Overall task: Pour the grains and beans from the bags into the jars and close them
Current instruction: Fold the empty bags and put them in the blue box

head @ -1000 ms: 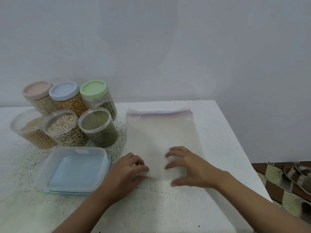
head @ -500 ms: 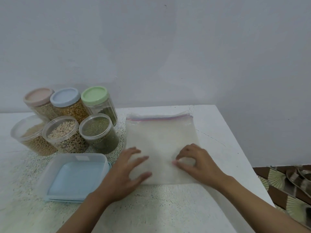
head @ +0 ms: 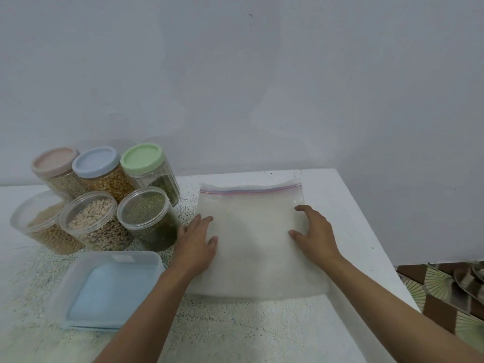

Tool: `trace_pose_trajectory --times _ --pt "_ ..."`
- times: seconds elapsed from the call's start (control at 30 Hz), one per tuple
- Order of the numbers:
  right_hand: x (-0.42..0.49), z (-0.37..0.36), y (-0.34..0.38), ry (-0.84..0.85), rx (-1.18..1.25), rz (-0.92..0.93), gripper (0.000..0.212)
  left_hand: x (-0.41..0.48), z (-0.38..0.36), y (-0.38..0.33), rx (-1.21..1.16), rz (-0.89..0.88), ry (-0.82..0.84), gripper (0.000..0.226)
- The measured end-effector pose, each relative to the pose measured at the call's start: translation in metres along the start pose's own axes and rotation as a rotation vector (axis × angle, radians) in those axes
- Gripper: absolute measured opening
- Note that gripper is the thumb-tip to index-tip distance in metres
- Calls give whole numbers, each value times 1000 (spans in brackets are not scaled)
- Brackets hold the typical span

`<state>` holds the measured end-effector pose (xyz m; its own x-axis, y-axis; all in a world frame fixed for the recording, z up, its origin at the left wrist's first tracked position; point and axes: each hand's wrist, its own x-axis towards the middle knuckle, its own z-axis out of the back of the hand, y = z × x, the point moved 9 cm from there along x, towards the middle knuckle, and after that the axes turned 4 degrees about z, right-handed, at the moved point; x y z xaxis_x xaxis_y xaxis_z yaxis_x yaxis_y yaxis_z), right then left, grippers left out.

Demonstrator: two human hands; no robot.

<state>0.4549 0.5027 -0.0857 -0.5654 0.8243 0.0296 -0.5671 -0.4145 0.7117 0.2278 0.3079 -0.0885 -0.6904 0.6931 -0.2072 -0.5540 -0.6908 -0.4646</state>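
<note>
A stack of flat, empty clear zip bags (head: 251,231) with a red-blue seal strip lies on the white table. My left hand (head: 196,239) presses flat on the bags' left edge, fingers straight. My right hand (head: 313,234) rests on their right side with spread fingers. Six clear jars stand at the left. The back row carries a pink lid (head: 53,161), a blue lid (head: 95,161) and a green lid (head: 142,159). The front row shows no coloured lids and holds tan grains (head: 42,226), pale beans (head: 91,221) and green mung beans (head: 146,218).
A clear shallow container with a blue base (head: 104,289) sits near the front left. The table's right edge (head: 372,244) drops to a patterned floor (head: 445,289). A plain wall stands behind the table.
Both hands slid away from me and outward over the bags, from the near edge to the middle of the left and right sides. The camera view tilted slightly.
</note>
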Motion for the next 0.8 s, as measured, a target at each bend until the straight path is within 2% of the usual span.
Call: trace_pose_trajectory --times 0.1,0.17,0.27,0.33,0.4,0.5,0.6,0.7,0.8 --pt "0 -2 1 2 -25 10 57 -3 3 -3 21 13 -3 55" --pt "0 1 9 -16 -78 19 56 -5 13 -10 149 22 -47 56" --pt "8 6 37 -74 -159 182 50 -1 29 -37 257 -81 -189 55" --pt "17 -2 59 -45 -204 336 43 7 18 -60 200 -195 -152 54" --pt "28 -19 68 -8 -296 400 42 19 -9 -76 231 -237 -60 63" --pt "45 -50 62 54 -423 400 55 39 -39 -76 355 -192 -18 77" --pt "53 -66 49 71 -492 397 55 49 -42 -66 348 -206 -109 90" --pt "52 -67 46 55 -495 426 54 49 -42 -59 297 -236 -160 88" --pt "54 -68 45 56 -497 416 56 48 -37 -58 239 -276 -196 73"
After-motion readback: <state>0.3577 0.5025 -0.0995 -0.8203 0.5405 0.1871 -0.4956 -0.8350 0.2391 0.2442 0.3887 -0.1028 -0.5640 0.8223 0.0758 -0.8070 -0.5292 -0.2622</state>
